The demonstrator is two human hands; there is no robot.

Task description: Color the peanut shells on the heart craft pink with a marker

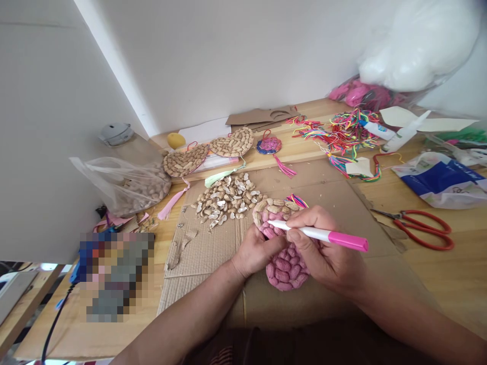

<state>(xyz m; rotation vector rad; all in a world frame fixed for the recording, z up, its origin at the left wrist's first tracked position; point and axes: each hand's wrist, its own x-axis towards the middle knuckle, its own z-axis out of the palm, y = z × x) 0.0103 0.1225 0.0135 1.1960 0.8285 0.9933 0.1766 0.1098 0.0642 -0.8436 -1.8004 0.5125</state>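
My right hand (323,246) is closed round a white marker with a pink end (348,240). The marker's tip points left and down at a peanut-shell craft piece (287,268), apparently touching it. Most of the piece is coloured pink; shells along its upper rim are plain tan. My left hand (261,251) grips the piece at its left side, fingers partly hidden. Colourful threads (297,201) show at its top edge. Beyond my hands lies a heap of loose peanut shells (230,200) on the cardboard sheet (201,258).
Finished shell pieces with tassels (232,143) lie at the back. Bundled coloured threads (346,133) and a white glue bottle (407,133) are at back right. Red-handled scissors (426,228) lie right. A bag of peanuts (140,185) and a blue glue gun (81,261) are left.
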